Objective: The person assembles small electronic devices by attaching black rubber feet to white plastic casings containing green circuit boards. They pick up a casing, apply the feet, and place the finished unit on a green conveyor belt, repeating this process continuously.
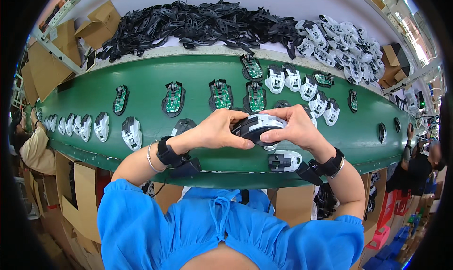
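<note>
Left hand (215,129), right hand (299,127): fingers closed round opposite ends of black-and-white mouse (261,123), held above green bench (146,88). Uneven thumb pressure could crack mouse or let it slip.

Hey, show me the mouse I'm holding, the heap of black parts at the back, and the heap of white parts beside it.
Mouse (259,124): head view, middle of its shell.
Black heap (203,25): head view, its middle.
White heap (339,44): head view, its middle.
</note>
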Demonstrator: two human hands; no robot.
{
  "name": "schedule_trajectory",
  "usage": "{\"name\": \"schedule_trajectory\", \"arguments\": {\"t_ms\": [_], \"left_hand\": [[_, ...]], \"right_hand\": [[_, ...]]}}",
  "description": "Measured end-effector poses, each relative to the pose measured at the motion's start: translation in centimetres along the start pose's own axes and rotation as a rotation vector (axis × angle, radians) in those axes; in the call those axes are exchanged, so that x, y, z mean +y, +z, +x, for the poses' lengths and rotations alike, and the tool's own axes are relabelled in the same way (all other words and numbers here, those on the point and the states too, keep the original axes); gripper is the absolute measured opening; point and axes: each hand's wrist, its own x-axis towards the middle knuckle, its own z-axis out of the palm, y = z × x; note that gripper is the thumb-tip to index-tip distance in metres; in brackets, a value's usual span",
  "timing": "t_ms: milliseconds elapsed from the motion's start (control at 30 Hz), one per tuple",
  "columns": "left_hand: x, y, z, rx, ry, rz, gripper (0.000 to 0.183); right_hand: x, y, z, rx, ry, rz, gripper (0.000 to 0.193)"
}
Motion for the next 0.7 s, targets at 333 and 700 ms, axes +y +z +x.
{"name": "schedule_trajectory", "arguments": {"t_ms": [333,700], "left_hand": [[0.1,3.8,4.5,-0.250,-0.005,-0.181,0.072],[10.8,4.0,-0.7,0.200,0.963,-0.150,0.011]], "right_hand": [[3.2,-3.4,-4.8,0.068,0.043,0.074,0.052],[19.0,-21.9,-15.0,1.342,0.208,-0.002,0.045]]}}
